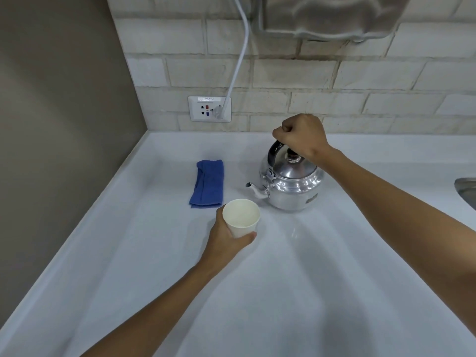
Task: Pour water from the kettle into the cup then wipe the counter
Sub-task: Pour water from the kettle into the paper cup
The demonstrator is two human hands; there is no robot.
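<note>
A shiny metal kettle point(292, 185) stands on the white counter point(296, 279), its spout pointing left toward the cup. My right hand point(301, 137) is closed around the kettle's black handle from above. A white paper cup point(241, 217) stands upright just left of the spout, and my left hand point(226, 239) is wrapped around its lower part. The inside of the cup looks white; I cannot tell if it holds water. A folded blue cloth point(208, 187) lies flat on the counter, left of the kettle and behind the cup.
A tiled wall with a power socket point(209, 109) and a white cable point(238, 60) rises behind the counter. A brown side wall closes the left. The rim of a steel sink point(466, 191) shows at the right edge.
</note>
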